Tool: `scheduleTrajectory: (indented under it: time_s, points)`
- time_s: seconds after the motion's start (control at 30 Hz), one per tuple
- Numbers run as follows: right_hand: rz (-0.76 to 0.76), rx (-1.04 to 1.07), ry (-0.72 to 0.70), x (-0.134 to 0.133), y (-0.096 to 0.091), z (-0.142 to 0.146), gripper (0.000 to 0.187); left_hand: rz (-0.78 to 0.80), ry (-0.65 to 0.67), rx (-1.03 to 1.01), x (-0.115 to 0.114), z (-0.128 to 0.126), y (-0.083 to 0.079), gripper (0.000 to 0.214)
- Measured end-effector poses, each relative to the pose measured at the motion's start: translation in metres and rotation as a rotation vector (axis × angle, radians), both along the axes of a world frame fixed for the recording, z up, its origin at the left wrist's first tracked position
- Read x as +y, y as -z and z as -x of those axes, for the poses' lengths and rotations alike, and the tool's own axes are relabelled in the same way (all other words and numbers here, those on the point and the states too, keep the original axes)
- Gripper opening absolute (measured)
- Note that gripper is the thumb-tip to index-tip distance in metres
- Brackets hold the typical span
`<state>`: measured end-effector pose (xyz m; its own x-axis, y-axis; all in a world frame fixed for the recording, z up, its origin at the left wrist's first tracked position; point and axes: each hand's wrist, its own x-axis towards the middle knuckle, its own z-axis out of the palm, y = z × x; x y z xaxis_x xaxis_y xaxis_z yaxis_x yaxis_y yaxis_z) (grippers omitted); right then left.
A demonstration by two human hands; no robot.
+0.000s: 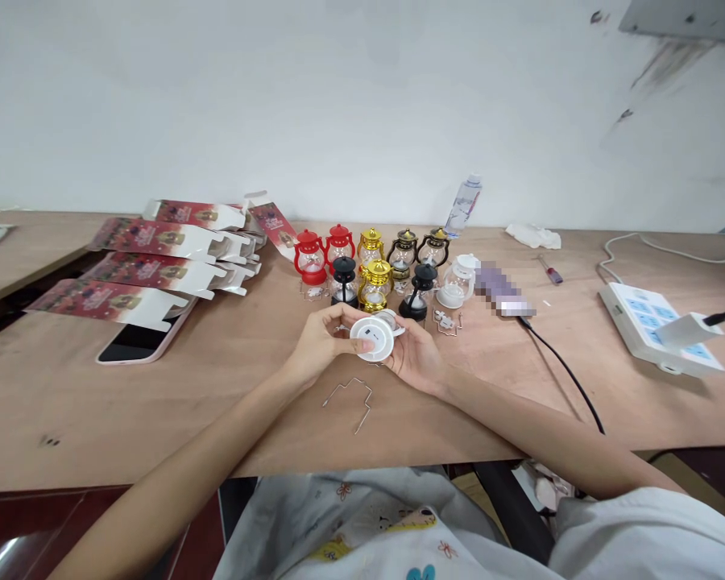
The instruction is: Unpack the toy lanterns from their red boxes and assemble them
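Note:
Between my hands is a small white lantern (371, 338), tipped so that its round base faces me. My left hand (323, 342) grips the base, its thumb pressed on the flat underside. Around the lantern's body on the other side closes my right hand (420, 354). A bent metal wire (362, 395) lies on the table just below my hands. Behind them stand small lanterns: red ones (310, 258), gold ones (375, 283), black ones (424, 292), bronze ones (433, 248) and another white lantern (458, 282).
Flattened printed boxes (138, 274) are piled at the left over a phone (145, 342). A water bottle (464, 205) leans on the wall. To the right are a second phone (501, 290) with a cable, a screwdriver (551, 271), a tissue (532, 235) and a power strip (658, 330).

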<state>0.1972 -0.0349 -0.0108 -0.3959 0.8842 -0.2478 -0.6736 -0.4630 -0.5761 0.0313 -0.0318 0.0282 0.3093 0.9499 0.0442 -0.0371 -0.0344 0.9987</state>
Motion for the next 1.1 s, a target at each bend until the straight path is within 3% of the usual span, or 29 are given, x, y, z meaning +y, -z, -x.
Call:
scheduleTrajectory:
  time_s: [0.13,0.23,0.33,0.47,0.6,0.73,1.1]
  points:
    - [0.003,0.023,-0.002,0.0,0.002,0.0,0.012,-0.079,0.043,0.029,0.009,0.008,-0.001,0.039]
    - [0.005,0.032,-0.003,0.0,0.003,-0.001,0.012,-0.167,-0.104,0.083,0.022,0.023,0.001,0.034]
    - [0.014,0.035,-0.007,0.0,0.002,-0.001,0.014,-0.252,-0.227,0.366,0.036,0.039,0.004,0.03]
    - [0.029,0.033,0.004,-0.001,0.0,-0.001,0.018,-0.329,-0.046,0.838,0.044,0.051,0.008,0.022]
    - [0.024,0.036,0.007,-0.002,-0.002,0.0,0.014,-0.388,0.047,1.104,0.047,0.058,0.011,0.015]
    - [0.034,0.033,0.018,-0.002,-0.002,0.0,0.016,-0.354,0.119,1.144,0.052,0.063,0.018,0.019]
    - [0.027,0.021,0.005,-0.001,-0.001,0.0,0.011,-0.389,0.075,1.251,0.052,0.063,0.022,0.013]
